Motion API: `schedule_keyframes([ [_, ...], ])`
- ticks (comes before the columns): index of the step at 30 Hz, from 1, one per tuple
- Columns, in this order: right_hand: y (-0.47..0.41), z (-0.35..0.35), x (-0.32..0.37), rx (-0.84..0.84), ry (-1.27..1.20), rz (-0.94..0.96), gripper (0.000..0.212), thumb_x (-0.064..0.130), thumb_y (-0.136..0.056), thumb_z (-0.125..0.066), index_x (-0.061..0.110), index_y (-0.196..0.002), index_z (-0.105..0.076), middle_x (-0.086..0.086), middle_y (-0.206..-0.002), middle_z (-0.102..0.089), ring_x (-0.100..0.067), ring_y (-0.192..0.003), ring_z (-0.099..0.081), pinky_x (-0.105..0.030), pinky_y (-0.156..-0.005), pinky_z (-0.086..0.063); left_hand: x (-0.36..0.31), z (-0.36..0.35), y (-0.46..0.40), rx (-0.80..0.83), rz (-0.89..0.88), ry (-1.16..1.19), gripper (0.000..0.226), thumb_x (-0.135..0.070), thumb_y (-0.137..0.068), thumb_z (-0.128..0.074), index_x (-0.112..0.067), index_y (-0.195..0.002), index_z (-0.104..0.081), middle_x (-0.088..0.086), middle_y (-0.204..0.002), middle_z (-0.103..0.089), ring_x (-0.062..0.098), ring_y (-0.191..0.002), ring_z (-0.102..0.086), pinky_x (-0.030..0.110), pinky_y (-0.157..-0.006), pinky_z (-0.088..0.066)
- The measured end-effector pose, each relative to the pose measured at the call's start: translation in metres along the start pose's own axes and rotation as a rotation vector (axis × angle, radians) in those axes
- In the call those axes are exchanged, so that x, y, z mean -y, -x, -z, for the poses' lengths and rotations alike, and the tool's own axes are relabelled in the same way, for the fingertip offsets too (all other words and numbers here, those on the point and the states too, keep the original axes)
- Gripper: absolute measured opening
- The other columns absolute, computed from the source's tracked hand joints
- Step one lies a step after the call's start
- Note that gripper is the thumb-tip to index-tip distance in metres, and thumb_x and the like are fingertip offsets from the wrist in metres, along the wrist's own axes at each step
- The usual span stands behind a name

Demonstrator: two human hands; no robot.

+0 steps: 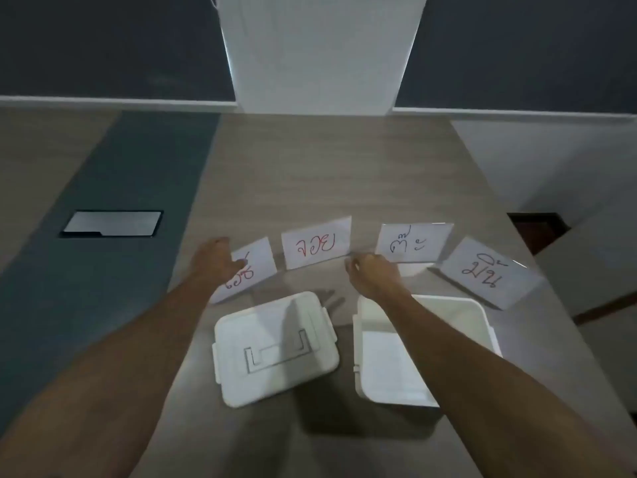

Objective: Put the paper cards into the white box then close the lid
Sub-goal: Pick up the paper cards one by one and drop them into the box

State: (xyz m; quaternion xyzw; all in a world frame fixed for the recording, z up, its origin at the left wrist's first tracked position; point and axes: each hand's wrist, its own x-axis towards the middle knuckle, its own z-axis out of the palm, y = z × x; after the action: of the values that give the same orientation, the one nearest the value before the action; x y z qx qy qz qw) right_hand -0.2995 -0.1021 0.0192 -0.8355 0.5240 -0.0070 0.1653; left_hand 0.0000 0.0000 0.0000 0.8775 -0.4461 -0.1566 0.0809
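— Where are the paper cards found?

— Four cards are stood in an arc across the middle of the tabletop. From the left: a card with red writing (251,270), a second card with red writing (316,243), a card with dark writing (413,243), and another card with dark writing (489,272) set nearest the right edge of the tabletop. None is seen inside the box.

— And the white box?

— The white box (458,308) is set open near the front edge of the tabletop, right of centre, partly covered by the right forearm. Its lid (272,346) is laid flat just beside it on the left, apart from it, with a recessed handle shape seen on top.

— How are the hands held?

— The left hand (215,258) is placed on the leftmost card, covering part of it; whether the card is gripped cannot be told. The right hand (374,272) is curled loosely at the lower right corner of the second card; whether its fingers are closed on the card cannot be told.

— What else is seen on the tabletop?

— A dark-framed grey panel (112,224) is set into a blue-grey strip (103,270) towards the left edge.
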Motion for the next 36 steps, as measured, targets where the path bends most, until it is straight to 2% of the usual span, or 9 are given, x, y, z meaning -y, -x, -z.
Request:
schedule_keyframes([
  [5,0.022,-0.016,-0.028,-0.142,0.209,0.006,0.042,0.039,-0.098,-0.031,0.014,-0.101,-0.066,-0.011,-0.097,-0.069,-0.031,-0.091,-0.061,-0.040,-0.080,-0.041,0.011,-0.006,0.003,0.013,0.076,-0.044,0.048,-0.034,-0.090,-0.066,-0.007,-0.127,-0.056,0.019,-0.118,-0.067,0.039,-0.103,-0.064,0.042,-0.085,-0.053],
  [9,0.031,-0.024,-0.041,-0.075,0.426,0.121,0.038,0.018,-0.097,-0.036,0.016,-0.135,-0.042,-0.014,-0.105,-0.063,-0.035,-0.092,-0.058,-0.043,-0.077,-0.044,0.007,-0.012,0.004,-0.016,0.085,-0.073,0.029,-0.027,-0.098,-0.053,-0.010,-0.120,-0.060,0.017,-0.108,-0.071,0.036,-0.094,-0.067,0.037,-0.076,-0.052],
  [11,0.029,-0.025,-0.042,-0.088,0.453,0.130,0.043,0.022,-0.097,-0.025,0.018,-0.136,-0.044,-0.012,-0.101,-0.065,-0.035,-0.087,-0.061,-0.041,-0.071,-0.043,0.006,-0.014,0.003,-0.010,0.089,-0.097,0.024,-0.024,-0.098,-0.052,-0.010,-0.116,-0.060,0.017,-0.104,-0.071,0.034,-0.091,-0.068,0.035,-0.073,-0.048],
  [14,0.024,-0.033,-0.046,-0.119,0.429,0.136,0.073,0.036,-0.090,0.004,0.022,-0.126,-0.057,-0.008,-0.092,-0.069,-0.033,-0.080,-0.064,-0.035,-0.059,-0.033,0.003,-0.015,0.004,0.006,0.093,-0.114,0.018,-0.019,-0.096,-0.055,-0.009,-0.111,-0.059,0.016,-0.103,-0.072,0.033,-0.088,-0.068,0.033,-0.069,-0.046],
  [18,0.023,-0.030,-0.043,-0.092,0.372,0.074,0.062,0.038,-0.101,-0.013,0.013,-0.100,-0.069,-0.012,-0.084,-0.070,-0.033,-0.078,-0.065,-0.032,-0.058,-0.036,0.004,-0.016,0.014,-0.035,0.096,-0.059,0.015,-0.015,-0.095,-0.058,-0.006,-0.106,-0.058,0.018,-0.102,-0.072,0.035,-0.084,-0.069,0.035,-0.068,-0.050],
  [20,0.022,-0.029,-0.044,-0.104,0.284,0.027,0.067,0.047,-0.102,-0.018,0.008,-0.080,-0.068,-0.014,-0.078,-0.069,-0.033,-0.076,-0.065,-0.033,-0.059,-0.038,0.003,-0.014,0.020,-0.074,0.079,-0.042,0.015,-0.013,-0.093,-0.060,-0.004,-0.105,-0.057,0.020,-0.104,-0.071,0.037,-0.085,-0.068,0.036,-0.067,-0.051],
  [23,0.021,-0.028,-0.044,-0.107,0.215,0.037,0.067,0.050,-0.101,-0.020,0.008,-0.070,-0.063,-0.014,-0.073,-0.067,-0.033,-0.073,-0.063,-0.033,-0.057,-0.038,-0.001,-0.006,0.031,-0.118,0.063,-0.043,0.015,-0.012,-0.092,-0.061,-0.005,-0.105,-0.056,0.021,-0.104,-0.071,0.036,-0.081,-0.068,0.033,-0.060,-0.048],
  [30,0.023,-0.019,-0.051,-0.106,0.111,0.063,0.064,0.050,-0.101,-0.022,0.006,-0.085,-0.064,-0.017,-0.082,-0.067,-0.035,-0.079,-0.061,-0.036,-0.063,-0.039,-0.042,0.009,0.059,-0.216,-0.027,-0.003,0.008,-0.012,-0.093,-0.058,-0.007,-0.099,-0.056,0.018,-0.100,-0.072,0.031,-0.070,-0.063,0.035,-0.060,-0.051],
  [36,0.036,-0.006,-0.086,-0.290,0.088,0.062,0.043,0.042,-0.099,-0.038,0.009,-0.089,-0.065,-0.014,-0.089,-0.070,-0.036,-0.090,-0.059,-0.043,-0.076,-0.044,-0.101,0.015,0.079,-0.251,-0.144,0.026,0.014,-0.014,-0.095,-0.053,-0.005,-0.105,-0.058,0.019,-0.103,-0.071,0.038,-0.083,-0.065,0.036,-0.065,-0.047],
])
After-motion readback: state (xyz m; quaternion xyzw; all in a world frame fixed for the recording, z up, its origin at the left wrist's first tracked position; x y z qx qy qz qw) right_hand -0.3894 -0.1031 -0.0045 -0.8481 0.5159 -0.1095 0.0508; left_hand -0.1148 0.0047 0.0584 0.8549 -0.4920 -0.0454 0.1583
